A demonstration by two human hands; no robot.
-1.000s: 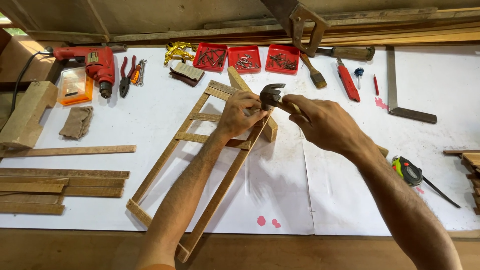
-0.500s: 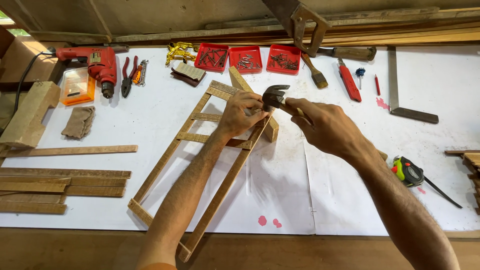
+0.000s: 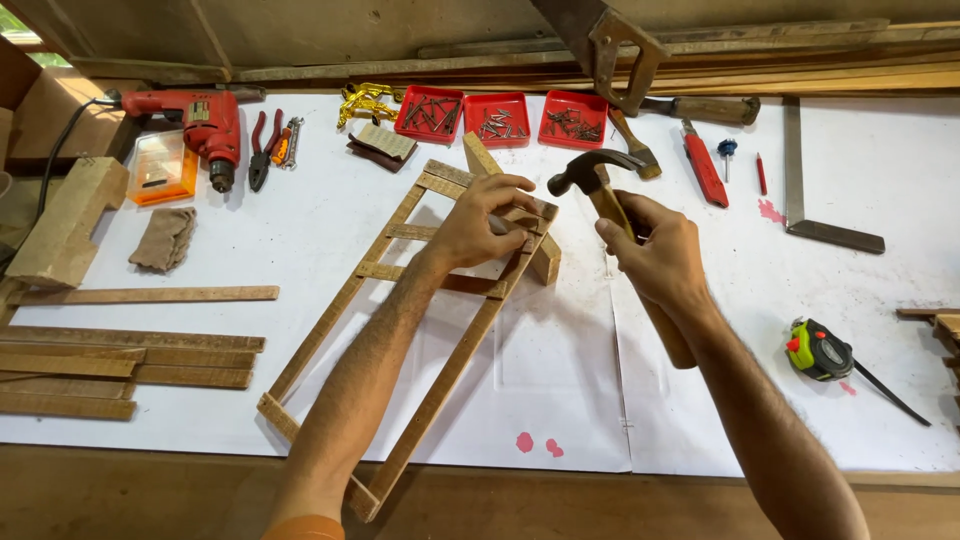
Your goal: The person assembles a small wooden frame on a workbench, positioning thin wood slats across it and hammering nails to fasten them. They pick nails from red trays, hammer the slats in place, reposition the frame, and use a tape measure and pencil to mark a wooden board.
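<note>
The left hand [image 3: 480,225] rests on the upper end of a ladder-shaped wooden frame [image 3: 400,330], its fingers [image 3: 515,185] pinched at the right rail. The right hand [image 3: 655,255] grips the wooden handle of a claw hammer [image 3: 600,180], the head raised just beside the left fingers. The frame lies slantwise on a white-covered worktop [image 3: 700,400]. Behind it stand three red trays [image 3: 500,115] of fasteners. A red drill [image 3: 205,125] lies far left, wooden strips [image 3: 120,350] near left, and a tape measure [image 3: 820,350] to the right.
</note>
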